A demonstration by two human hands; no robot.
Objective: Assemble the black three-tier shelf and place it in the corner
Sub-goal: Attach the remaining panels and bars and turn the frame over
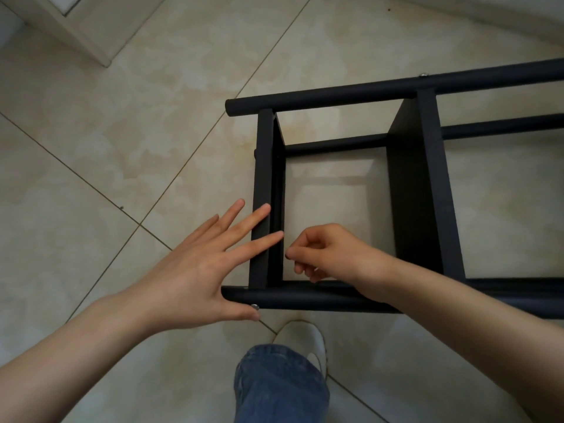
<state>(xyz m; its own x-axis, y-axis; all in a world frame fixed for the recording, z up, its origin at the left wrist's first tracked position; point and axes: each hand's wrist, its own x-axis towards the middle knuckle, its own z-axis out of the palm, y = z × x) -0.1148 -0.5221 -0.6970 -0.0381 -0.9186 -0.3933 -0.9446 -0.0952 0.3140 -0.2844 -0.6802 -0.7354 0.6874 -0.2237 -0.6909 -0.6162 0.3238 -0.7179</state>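
Left hand (195,270) lies with fingers (253,219) spread on the shelf (427,178); right hand (329,248) pinches inside it, grasp unclear.

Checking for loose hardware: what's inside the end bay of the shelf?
Bare floor tile shows through the shelf bay, plus the right hand, fingertips pinched near the end panel. Whether they hold anything is hidden. The left hand touches that panel outside.

Black shelf (421,190) sideways on floor
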